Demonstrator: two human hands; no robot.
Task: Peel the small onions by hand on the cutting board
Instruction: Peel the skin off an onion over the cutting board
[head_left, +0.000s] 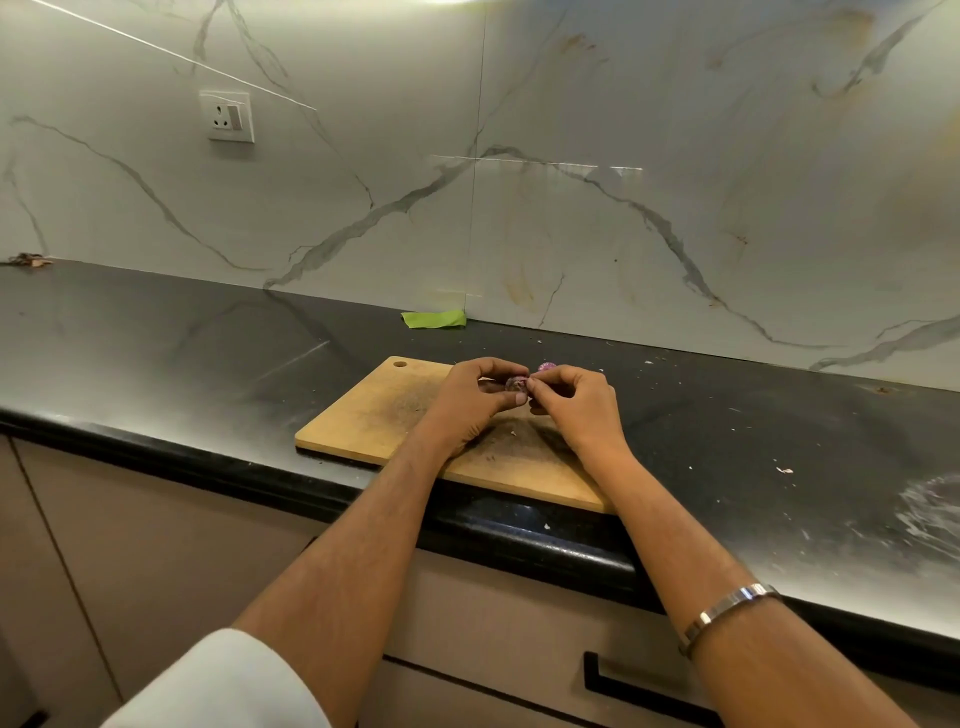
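A wooden cutting board (363, 421) lies on the black counter. Above its far half my left hand (467, 400) grips a small purple-skinned onion (516, 384) between thumb and fingers. My right hand (576, 402) meets it from the right, fingertips pinching at the onion's skin. A second small purple onion (546, 367) shows just behind my right fingers at the board's far edge, partly hidden. Small flecks of peel lie on the board under my hands.
The black counter (208, 353) runs along a marble backsplash. A green scrap (434, 318) lies at the wall behind the board. Peel bits are scattered on the counter at right (784, 470). A wall socket (228, 115) sits upper left. Drawers are below the counter edge.
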